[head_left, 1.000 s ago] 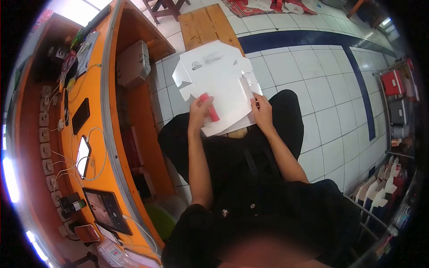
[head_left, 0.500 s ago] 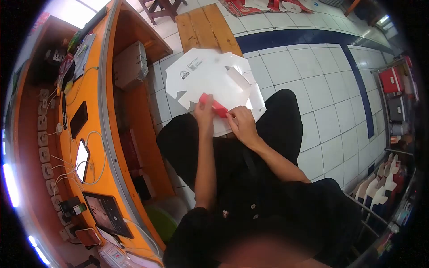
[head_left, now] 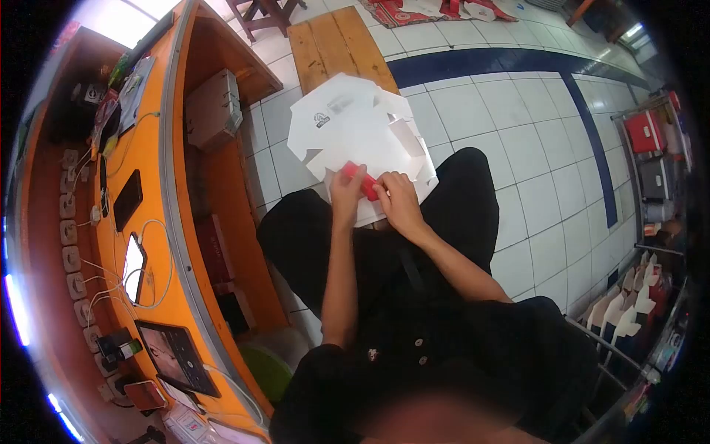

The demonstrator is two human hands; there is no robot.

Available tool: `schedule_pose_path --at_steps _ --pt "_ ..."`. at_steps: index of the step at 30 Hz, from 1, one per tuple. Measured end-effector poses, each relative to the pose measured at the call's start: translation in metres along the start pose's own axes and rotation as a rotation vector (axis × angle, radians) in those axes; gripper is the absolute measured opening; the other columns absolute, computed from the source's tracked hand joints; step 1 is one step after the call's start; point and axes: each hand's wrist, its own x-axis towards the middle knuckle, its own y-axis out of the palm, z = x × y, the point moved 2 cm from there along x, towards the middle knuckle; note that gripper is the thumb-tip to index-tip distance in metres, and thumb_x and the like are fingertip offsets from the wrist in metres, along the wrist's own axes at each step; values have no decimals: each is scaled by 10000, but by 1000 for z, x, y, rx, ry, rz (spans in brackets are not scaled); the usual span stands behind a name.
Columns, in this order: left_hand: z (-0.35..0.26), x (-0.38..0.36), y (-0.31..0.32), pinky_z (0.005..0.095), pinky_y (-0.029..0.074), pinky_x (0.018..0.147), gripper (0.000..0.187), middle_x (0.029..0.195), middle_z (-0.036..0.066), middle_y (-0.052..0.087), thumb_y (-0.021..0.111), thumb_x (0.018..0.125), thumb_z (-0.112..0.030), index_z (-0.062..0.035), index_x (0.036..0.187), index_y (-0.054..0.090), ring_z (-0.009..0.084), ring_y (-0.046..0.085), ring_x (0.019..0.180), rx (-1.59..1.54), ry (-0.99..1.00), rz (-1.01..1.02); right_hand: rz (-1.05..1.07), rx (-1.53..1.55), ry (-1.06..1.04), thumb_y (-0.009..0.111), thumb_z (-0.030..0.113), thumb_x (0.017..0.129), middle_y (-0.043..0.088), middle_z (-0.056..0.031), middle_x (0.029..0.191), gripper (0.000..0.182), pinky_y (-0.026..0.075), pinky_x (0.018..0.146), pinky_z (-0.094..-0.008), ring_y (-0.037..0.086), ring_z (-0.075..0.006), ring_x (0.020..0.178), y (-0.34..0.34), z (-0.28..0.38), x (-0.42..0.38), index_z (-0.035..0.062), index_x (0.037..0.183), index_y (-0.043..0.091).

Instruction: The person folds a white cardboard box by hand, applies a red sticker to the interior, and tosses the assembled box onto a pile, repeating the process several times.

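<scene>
A die-cut cardboard box blank (head_left: 359, 137), white with a small dark printed logo, lies over my lap and the end of the wooden bench. Along its right side, some flaps stand partly folded up. At the near edge, both hands pinch a red cardboard flap (head_left: 369, 188). My left hand (head_left: 346, 194) has its fingers closed on the flap's left end, with the thumb over the red face. Closed on the right end is my right hand (head_left: 399, 198), its fingers bent beside the white folded side.
Phones (head_left: 129, 200) and a tablet (head_left: 176, 357) with cables lie on the orange counter (head_left: 166, 244) at left. The wooden bench (head_left: 340, 48) extends ahead. At right, a rack (head_left: 632, 296) holds folded boxes. A green bin (head_left: 266, 370) stands beneath the counter.
The box blank has turned slightly and its far left part has shifted right. My left hand has moved a little right and closer to my right hand, covering more of the red flap.
</scene>
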Motion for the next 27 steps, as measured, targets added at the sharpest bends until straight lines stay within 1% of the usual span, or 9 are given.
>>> schedule_pose_path --at_steps 3,5,8,11,12,15,18,21,27 --pt "13 5 -7 268 543 664 330 994 32 649 712 972 -298 -36 1143 605 110 637 859 4 -46 38 -60 87 -24 630 123 961 611 -154 831 121 467 705 -452 590 -356 848 10 -2 1 14 924 595" --pt "24 10 -20 309 573 728 415 1056 58 651 660 1003 -375 -37 1230 583 148 641 935 -7 -123 42 59 119 118 633 128 957 623 -169 802 140 488 683 -454 607 -370 790 11 0 3 4 920 579" --pt "8 13 -35 330 583 781 458 1109 70 649 624 1018 -409 -22 1262 611 173 635 969 -287 -97 -239 166 116 238 630 122 935 647 -216 831 140 491 712 -517 632 -434 816 15 -4 3 4 942 555" --pt "-1 29 -53 322 586 800 440 1153 79 645 631 1017 -378 -6 1252 641 180 637 956 -61 -65 -287 230 120 283 626 116 917 665 -239 891 144 493 765 -551 646 -455 886 36 -19 -4 9 982 554" --pt "-1 31 -50 312 585 773 372 1071 74 666 649 1010 -326 18 1149 690 160 636 892 -63 -67 -360 249 125 292 625 114 914 670 -241 911 149 496 782 -552 649 -451 908 44 -24 -7 10 996 557" --pt "17 44 -65 313 596 768 309 967 69 686 683 988 -244 43 1103 699 142 644 812 301 132 -367 226 76 280 622 121 911 675 -236 947 159 504 817 -544 650 -442 922 55 -29 -7 18 1028 590" --pt "9 23 -54 316 610 753 259 904 84 698 711 961 -166 75 1058 699 143 664 786 406 92 -348 205 1 209 616 114 876 716 -229 924 245 543 803 -491 691 -427 884 68 -40 -4 -8 1085 655" --pt "14 0 -30 313 618 734 248 916 116 704 720 948 -130 90 1058 686 161 685 796 240 189 -382 204 33 192 623 115 886 717 -234 945 251 546 797 -486 693 -422 886 68 -42 -3 1 1101 684" --pt "27 -21 -11 304 582 722 249 962 144 726 715 958 -153 75 1057 694 176 701 791 436 263 -461 180 74 222 660 139 896 719 -235 922 268 546 760 -471 694 -419 863 70 -43 -1 15 1130 703"
